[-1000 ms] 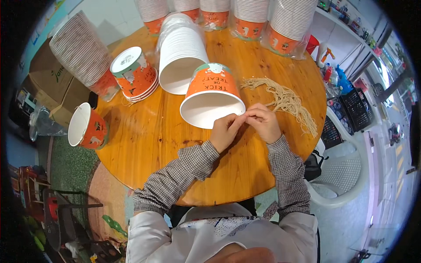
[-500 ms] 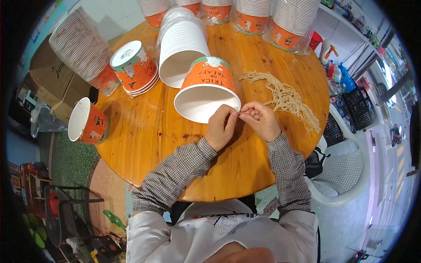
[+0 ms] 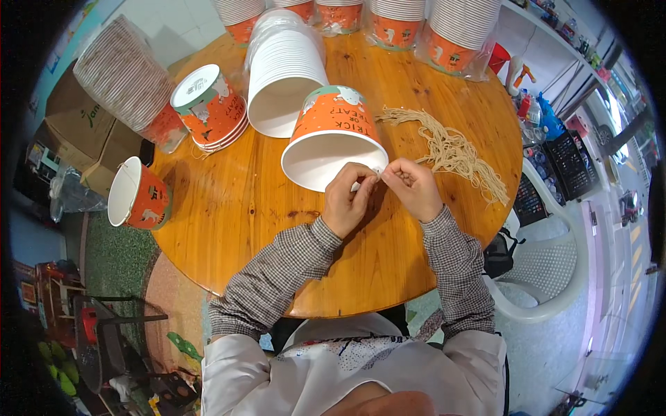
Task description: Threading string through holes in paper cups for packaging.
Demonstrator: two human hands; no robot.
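Wooden counter (image 3: 229, 239) bears an orange bucket (image 3: 333, 114). At its rim (image 3: 333, 132), left hand (image 3: 343, 204) and right hand (image 3: 416, 195) pinch fingers (image 3: 361, 175) together, anything between indiscernible.

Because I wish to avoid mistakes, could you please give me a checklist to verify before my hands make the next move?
1. Near paper bucket on its side, mouth toward you: ok.
2. Left hand and right hand both by its rim: ok.
3. Anything held between the hands: cannot tell, too small to see.
4. Pile of strings on the table, right of that bucket: ok.
5. Far-left bucket well away from the table edge: not ok, it sits at the edge.
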